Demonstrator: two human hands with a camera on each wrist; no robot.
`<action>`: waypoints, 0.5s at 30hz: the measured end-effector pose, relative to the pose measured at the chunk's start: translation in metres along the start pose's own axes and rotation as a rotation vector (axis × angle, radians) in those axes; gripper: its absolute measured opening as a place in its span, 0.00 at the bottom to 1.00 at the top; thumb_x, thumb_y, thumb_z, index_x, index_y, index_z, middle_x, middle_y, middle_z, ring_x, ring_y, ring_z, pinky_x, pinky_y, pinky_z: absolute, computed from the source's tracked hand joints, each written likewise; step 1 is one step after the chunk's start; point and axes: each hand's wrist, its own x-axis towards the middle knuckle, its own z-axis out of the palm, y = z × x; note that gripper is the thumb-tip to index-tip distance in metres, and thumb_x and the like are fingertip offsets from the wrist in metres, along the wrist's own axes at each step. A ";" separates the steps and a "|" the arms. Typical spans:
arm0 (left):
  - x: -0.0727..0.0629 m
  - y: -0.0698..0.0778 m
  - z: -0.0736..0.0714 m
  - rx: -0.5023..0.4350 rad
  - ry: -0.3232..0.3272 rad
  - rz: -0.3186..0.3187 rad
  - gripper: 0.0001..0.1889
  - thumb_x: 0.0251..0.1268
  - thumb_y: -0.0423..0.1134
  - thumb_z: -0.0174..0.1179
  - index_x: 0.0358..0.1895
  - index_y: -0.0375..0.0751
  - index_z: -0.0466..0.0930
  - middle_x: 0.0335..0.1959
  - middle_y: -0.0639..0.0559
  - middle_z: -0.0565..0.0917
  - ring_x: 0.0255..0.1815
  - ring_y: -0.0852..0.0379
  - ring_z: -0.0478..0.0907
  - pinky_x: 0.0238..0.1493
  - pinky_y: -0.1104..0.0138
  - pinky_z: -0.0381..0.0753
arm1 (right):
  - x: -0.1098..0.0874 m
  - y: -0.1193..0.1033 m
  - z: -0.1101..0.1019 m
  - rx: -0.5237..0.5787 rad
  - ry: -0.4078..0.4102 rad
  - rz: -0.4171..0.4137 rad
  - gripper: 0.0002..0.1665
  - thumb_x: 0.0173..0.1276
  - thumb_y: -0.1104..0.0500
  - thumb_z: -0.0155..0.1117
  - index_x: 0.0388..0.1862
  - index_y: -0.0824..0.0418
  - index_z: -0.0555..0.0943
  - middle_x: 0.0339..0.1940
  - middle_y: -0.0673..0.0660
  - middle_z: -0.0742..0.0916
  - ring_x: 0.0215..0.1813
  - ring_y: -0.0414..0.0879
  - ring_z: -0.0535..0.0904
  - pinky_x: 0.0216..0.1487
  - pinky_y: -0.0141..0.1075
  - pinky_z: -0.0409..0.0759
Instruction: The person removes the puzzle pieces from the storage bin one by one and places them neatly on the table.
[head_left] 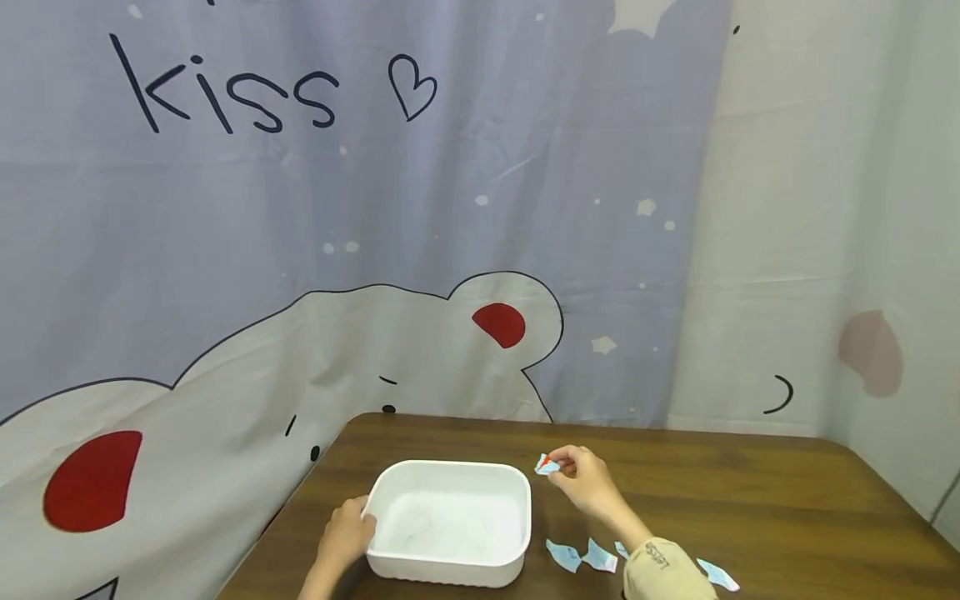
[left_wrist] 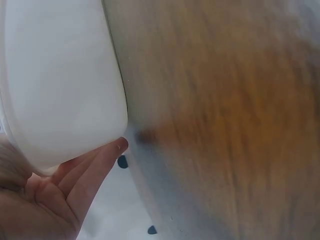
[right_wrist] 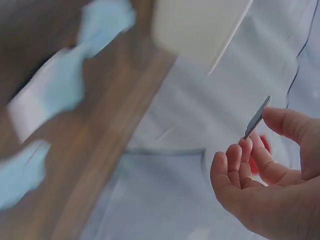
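Note:
A white plastic basin (head_left: 450, 567) stands on the table at the centre of the head view, with nothing inside. My left hand (head_left: 347, 533) grips its left wall, thumb at the rim and fingers along the outside. To the right of the basin's far corner, my right hand (head_left: 588, 483) pinches a light blue puzzle piece (head_left: 546, 467) with a red mark. In the right wrist view that thin card piece (right_wrist: 257, 119) shows edge-on between thumb and fingertips. Several similar pieces lie below the right hand, among them one blue piece (head_left: 563, 555) and another with a pale edge (head_left: 600, 557).
The brown wooden table (head_left: 787, 500) reaches back to a printed curtain (head_left: 525, 167). One more piece (head_left: 717, 575) lies to the right of the right sleeve (head_left: 667, 571). The sleeve partly covers a small piece (head_left: 621, 550).

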 end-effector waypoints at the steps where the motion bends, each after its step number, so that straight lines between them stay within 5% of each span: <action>1: 0.000 0.001 0.000 -0.002 0.000 0.000 0.21 0.55 0.30 0.50 0.51 0.26 0.80 0.43 0.28 0.85 0.38 0.36 0.83 0.34 0.46 0.77 | -0.002 0.006 -0.008 -0.010 0.003 0.011 0.15 0.54 0.67 0.67 0.42 0.67 0.82 0.37 0.58 0.82 0.39 0.45 0.79 0.41 0.33 0.76; 9: -0.001 0.004 0.001 -0.007 -0.003 -0.009 0.20 0.55 0.30 0.49 0.51 0.27 0.80 0.42 0.28 0.85 0.35 0.38 0.82 0.32 0.46 0.76 | -0.023 0.048 -0.074 -0.096 -0.066 0.029 0.17 0.59 0.64 0.66 0.48 0.66 0.81 0.42 0.58 0.83 0.42 0.43 0.79 0.42 0.31 0.77; 15: 0.000 0.005 0.004 -0.012 -0.013 0.004 0.21 0.55 0.30 0.49 0.51 0.26 0.80 0.42 0.29 0.85 0.35 0.39 0.83 0.33 0.47 0.77 | -0.056 0.091 -0.123 -0.116 -0.159 0.001 0.17 0.61 0.62 0.66 0.48 0.69 0.80 0.41 0.57 0.84 0.38 0.31 0.75 0.38 0.28 0.77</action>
